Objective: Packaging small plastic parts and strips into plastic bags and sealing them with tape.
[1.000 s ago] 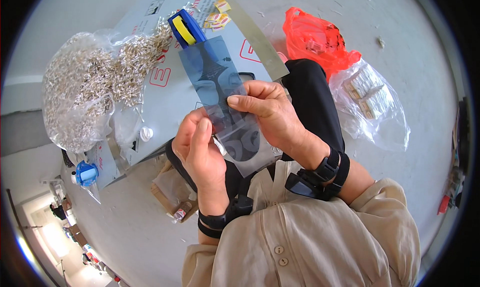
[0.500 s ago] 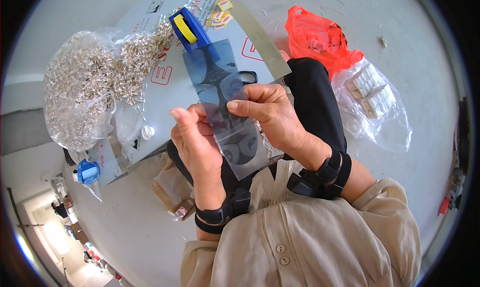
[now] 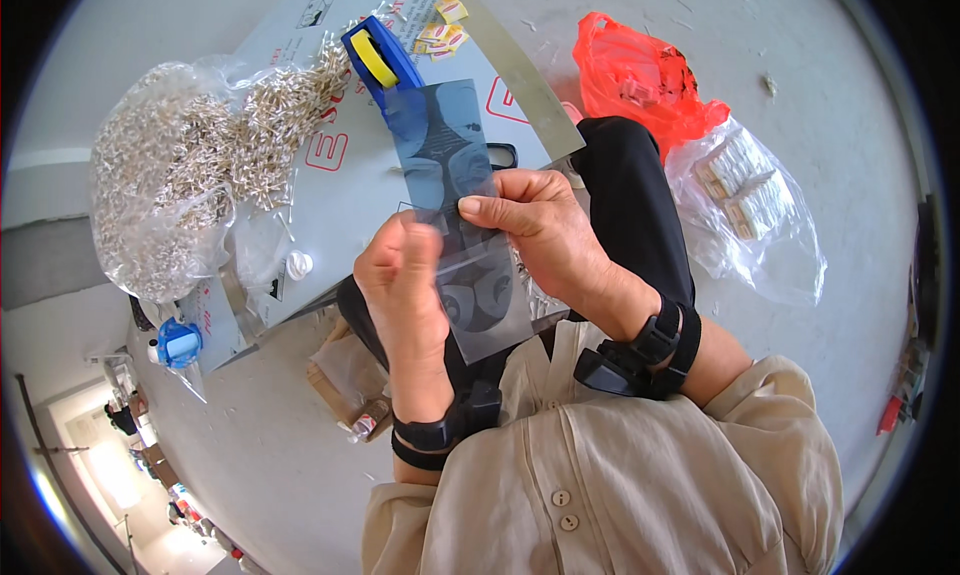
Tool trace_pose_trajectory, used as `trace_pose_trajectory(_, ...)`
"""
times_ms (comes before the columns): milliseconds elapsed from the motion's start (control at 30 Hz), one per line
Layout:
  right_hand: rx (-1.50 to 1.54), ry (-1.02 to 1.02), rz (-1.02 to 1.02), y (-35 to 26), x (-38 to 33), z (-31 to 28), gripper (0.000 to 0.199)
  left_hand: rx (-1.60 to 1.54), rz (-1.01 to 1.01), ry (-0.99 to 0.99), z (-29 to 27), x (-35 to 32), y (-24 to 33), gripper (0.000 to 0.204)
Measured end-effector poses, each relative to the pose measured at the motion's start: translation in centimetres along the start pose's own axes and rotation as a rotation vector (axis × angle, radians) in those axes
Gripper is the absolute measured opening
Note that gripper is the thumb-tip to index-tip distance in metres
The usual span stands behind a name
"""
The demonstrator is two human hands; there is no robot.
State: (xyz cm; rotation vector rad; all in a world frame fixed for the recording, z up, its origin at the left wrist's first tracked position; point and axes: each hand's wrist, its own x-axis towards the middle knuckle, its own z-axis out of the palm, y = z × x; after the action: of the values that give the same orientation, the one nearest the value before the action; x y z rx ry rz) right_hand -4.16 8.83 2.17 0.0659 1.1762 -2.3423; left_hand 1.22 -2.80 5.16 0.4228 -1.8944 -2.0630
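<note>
Hands (image 3: pixel 562 237) by the table (image 3: pixel 345 200), above grey floor (image 3: pixel 840 135): right pinching film (image 3: pixel 474 290), left's grip unclear.

Grey floor (image 3: pixel 760 350), bright light (image 3: pixel 115 475) lower left

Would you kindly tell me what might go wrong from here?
The dark translucent film might slip or crease, since the right hand pinches it by one edge. Its upper end overlaps the tape dispenser in view, so it could snag there. Loose cotton swabs beside the clear bag at left could scatter if bumped.

Free tabletop (image 3: pixel 350 200) between swabs (image 3: pixel 262 155) and film (image 3: pixel 465 250)
</note>
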Motion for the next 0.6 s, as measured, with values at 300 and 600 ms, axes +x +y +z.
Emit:
trace_pose_trajectory(300,0.001,-0.022,0.007,0.0,-0.2,-0.7,0.011,0.046,-0.010,-0.012,-1.7,0.1,-0.9,0.014)
trace_pose_trajectory(600,-0.016,-0.006,-0.005,0.6,0.0,-1.0,0.007,0.033,-0.106,0.043,-0.3,0.3,0.3,0.010)
